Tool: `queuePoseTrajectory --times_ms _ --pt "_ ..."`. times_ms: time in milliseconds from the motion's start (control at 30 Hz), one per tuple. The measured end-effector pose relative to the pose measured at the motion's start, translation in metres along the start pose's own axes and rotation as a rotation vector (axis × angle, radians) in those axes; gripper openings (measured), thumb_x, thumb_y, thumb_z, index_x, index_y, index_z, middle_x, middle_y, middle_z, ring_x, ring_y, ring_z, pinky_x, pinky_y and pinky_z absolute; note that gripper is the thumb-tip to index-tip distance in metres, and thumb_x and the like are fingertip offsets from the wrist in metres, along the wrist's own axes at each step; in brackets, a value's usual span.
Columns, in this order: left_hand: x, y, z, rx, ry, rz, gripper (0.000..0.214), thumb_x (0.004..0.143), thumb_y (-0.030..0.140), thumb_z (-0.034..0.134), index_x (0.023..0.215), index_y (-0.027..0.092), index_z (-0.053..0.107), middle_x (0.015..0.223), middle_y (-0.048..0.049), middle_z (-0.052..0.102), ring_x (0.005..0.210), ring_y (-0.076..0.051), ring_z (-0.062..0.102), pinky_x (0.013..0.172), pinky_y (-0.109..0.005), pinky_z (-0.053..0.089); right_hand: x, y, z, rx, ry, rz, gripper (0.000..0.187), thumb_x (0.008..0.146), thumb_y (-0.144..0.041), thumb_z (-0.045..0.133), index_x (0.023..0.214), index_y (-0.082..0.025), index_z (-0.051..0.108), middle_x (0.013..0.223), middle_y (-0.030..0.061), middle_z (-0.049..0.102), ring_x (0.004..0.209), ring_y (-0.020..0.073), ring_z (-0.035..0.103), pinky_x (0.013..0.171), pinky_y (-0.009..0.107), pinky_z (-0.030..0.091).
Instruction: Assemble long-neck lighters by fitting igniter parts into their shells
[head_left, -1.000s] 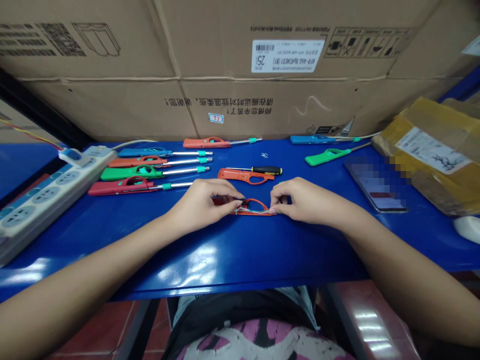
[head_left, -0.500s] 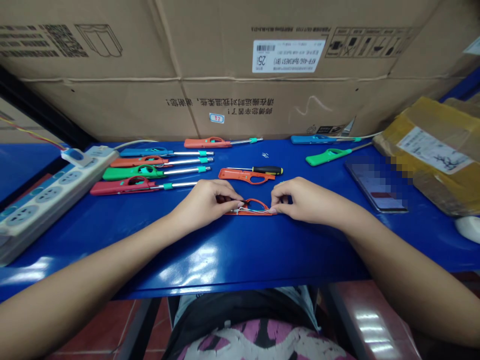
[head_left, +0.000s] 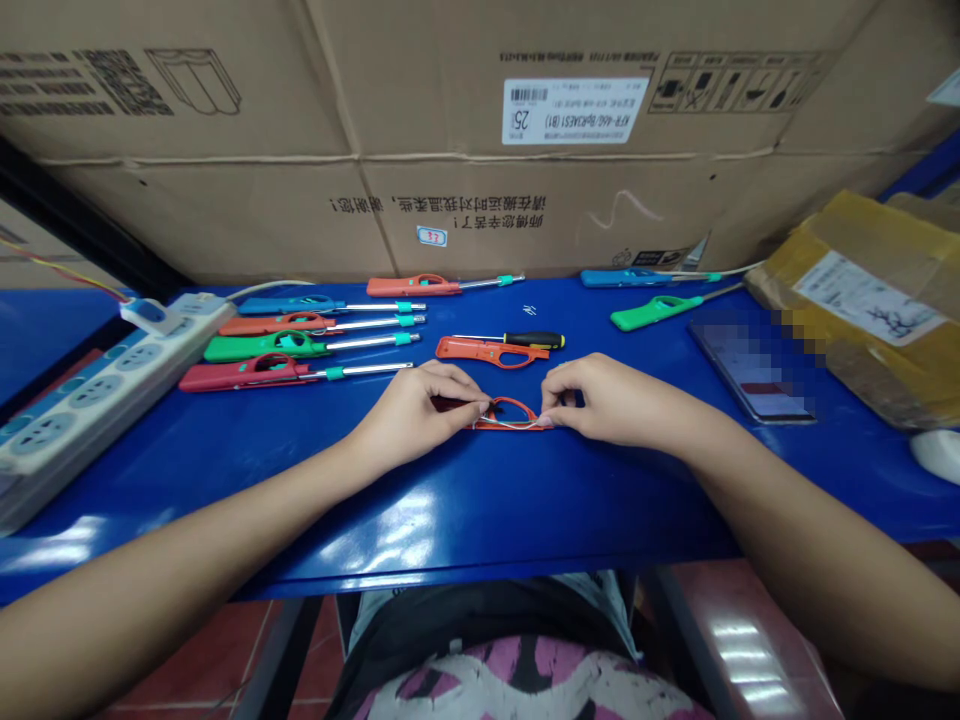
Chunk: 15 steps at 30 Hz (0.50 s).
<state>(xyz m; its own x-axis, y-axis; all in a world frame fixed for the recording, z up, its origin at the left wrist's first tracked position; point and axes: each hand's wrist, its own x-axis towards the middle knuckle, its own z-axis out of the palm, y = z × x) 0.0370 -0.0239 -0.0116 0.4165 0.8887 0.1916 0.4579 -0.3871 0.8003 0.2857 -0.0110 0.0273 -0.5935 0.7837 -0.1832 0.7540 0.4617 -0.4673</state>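
An orange lighter casing half (head_left: 513, 427) with a loop-shaped handle lies in front of me, with thin pale wires (head_left: 510, 423) running along its inside. My left hand (head_left: 427, 405) covers the casing's left end, thumb and index finger pinched together beside a small dark part. What exactly those fingertips grip is hidden. At the opposite end, my right hand (head_left: 589, 400) has its fingers curled and pinches the wire near the casing's edge. Just behind lies the other orange casing half (head_left: 469, 348), beside a black-and-yellow screwdriver (head_left: 532, 341).
Several long-necked lighters, including a red one (head_left: 232, 375), lie at the left near a white power strip (head_left: 90, 390). A blue lighter (head_left: 615, 279), a green lighter (head_left: 649, 313), a phone (head_left: 750, 370) and a taped carton (head_left: 862, 290) occupy the right. Large cardboard boxes (head_left: 450, 180) wall off the back.
My left hand has shifted slightly left along the casing, and the wire now bows down a little more. My right hand stays in place.
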Motion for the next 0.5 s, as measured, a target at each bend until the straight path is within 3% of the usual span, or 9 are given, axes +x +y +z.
queuePoseTrajectory --times_ms 267,400,500 --pt "0.007 -0.005 -0.013 -0.055 -0.139 -0.084 0.017 0.082 0.033 0.072 0.089 0.020 0.082 0.092 -0.0063 0.078 0.083 -0.020 0.072 0.079 -0.031 0.057 0.000 0.000 0.000 -0.004 -0.005 0.000 0.012 0.085 -0.018 0.066 0.077 -0.019 0.074 0.075 0.0005 0.072 0.065 0.0123 0.057 0.059 0.025 0.034" --pt "0.010 -0.005 -0.017 -0.128 -0.152 -0.217 0.018 0.076 0.036 0.078 0.080 0.019 0.081 0.088 -0.0070 0.078 0.078 -0.020 0.072 0.074 -0.032 0.057 0.000 -0.001 -0.001 -0.004 -0.015 0.005 0.012 0.086 -0.018 0.066 0.077 -0.019 0.074 0.074 0.0003 0.071 0.065 0.0122 0.057 0.059 0.025 0.034" --pt "0.010 -0.004 -0.015 -0.155 -0.143 -0.229 0.019 0.074 0.037 0.080 0.078 0.018 0.080 0.087 -0.0073 0.078 0.078 -0.021 0.072 0.075 -0.032 0.058 0.000 -0.002 -0.001 -0.004 -0.014 0.012 0.012 0.085 -0.017 0.066 0.076 -0.019 0.074 0.073 0.0005 0.071 0.065 0.0122 0.057 0.059 0.025 0.034"
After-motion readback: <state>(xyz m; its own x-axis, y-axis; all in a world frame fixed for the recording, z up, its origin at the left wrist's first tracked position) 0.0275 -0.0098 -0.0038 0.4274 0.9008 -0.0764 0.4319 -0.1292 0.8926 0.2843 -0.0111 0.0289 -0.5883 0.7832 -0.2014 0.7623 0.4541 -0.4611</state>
